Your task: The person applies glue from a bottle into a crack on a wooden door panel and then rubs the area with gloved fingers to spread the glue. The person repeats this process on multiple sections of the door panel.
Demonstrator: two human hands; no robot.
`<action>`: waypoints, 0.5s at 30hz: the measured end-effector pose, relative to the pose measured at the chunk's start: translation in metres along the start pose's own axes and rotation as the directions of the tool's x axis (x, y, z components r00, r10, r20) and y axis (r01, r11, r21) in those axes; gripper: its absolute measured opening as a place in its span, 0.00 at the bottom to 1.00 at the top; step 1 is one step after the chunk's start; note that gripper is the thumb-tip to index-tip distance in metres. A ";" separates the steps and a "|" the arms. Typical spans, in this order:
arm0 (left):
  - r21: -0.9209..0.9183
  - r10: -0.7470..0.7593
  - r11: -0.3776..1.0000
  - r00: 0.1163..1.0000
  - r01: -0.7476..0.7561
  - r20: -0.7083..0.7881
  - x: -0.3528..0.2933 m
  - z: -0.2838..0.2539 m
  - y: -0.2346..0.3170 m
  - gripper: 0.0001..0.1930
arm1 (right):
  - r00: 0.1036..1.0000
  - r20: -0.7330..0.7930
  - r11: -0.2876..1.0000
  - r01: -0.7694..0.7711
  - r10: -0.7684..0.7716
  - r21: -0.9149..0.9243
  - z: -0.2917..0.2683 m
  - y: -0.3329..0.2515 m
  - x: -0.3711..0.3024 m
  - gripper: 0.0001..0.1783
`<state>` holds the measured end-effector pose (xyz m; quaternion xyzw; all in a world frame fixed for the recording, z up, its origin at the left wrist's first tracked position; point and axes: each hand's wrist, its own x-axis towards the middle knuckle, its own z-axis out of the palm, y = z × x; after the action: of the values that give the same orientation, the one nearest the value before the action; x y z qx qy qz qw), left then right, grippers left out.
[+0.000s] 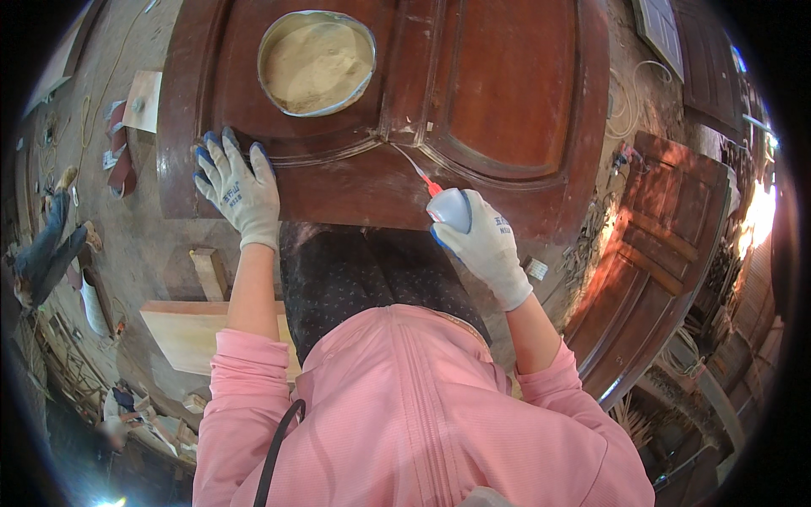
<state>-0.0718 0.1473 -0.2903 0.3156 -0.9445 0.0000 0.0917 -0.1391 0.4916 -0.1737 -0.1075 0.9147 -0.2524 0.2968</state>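
A reddish-brown panelled wooden door [355,190] lies flat in front of me. My left hand [239,188], in a pale work glove with blue on the fingertips, rests spread on the door's near left corner. In a matching glove, my right hand [488,241] grips a whitish squeeze bottle [449,209] with a red cap. The bottle's thin nozzle points away from me, its tip close to the moulding joint between the two raised panels. On the left panel stands a round tub [318,108] holding tan powder.
Another brown panelled door [646,262] lies to the right. A pale board [182,334] and a short wood block [209,275] are at near left. Beyond them lies a dark red strip [121,160]. A person in blue jeans [52,249] is at far left. A pale cord [629,101] coils at upper right.
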 end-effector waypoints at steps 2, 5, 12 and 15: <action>-0.011 -0.002 1.000 1.000 0.002 -0.004 -0.001 -0.001 0.000 0.32 | 1.000 0.002 1.000 -0.002 0.002 0.008 -0.001 0.001 -0.001 0.30; -0.010 0.002 1.000 1.000 -0.002 -0.010 -0.001 0.001 0.000 0.32 | 1.000 -0.015 1.000 0.000 0.000 0.013 -0.001 0.002 -0.003 0.29; -0.006 0.012 1.000 1.000 -0.012 -0.009 -0.001 0.002 -0.002 0.32 | 0.998 -0.032 0.999 -0.047 0.047 0.002 -0.002 0.006 -0.006 0.30; -0.019 0.011 1.000 1.000 -0.011 -0.010 -0.001 0.000 -0.001 0.32 | 0.997 -0.029 0.998 -0.068 0.069 0.014 -0.003 0.008 -0.007 0.31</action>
<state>-0.0711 0.1470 -0.2909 0.3094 -0.9457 -0.0068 0.0995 -0.1354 0.5025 -0.1724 -0.0705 0.9205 -0.2495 0.2923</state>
